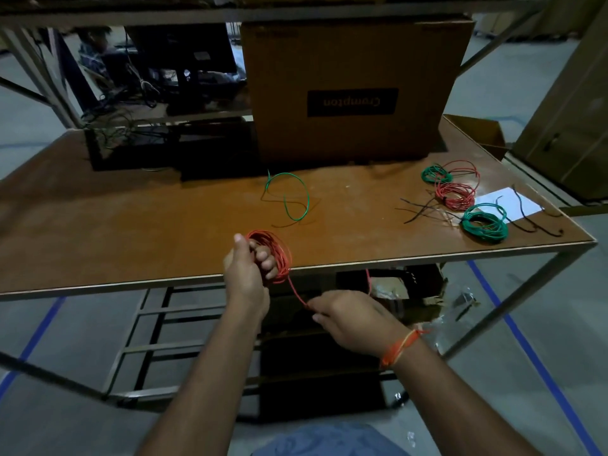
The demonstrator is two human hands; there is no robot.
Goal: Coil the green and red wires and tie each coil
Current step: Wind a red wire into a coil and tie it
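My left hand [246, 271] grips a coil of red wire [279, 255] at the table's front edge, fingers curled through the loops. A red strand [297, 294] runs from the coil down to my right hand [352, 320], which pinches it below the table edge. A loose green wire [291, 195] lies in open loops at the table's middle. At the right lie finished coils: a small green one [434, 174], a red one [455, 195] and a larger green one [485, 225].
A big cardboard box [352, 87] stands at the back of the brown table [131, 225]. Black ties [424, 209] and a white sheet [508, 202] lie beside the coils. Dark equipment [131, 146] sits at back left. Another box [480, 130] stands at far right.
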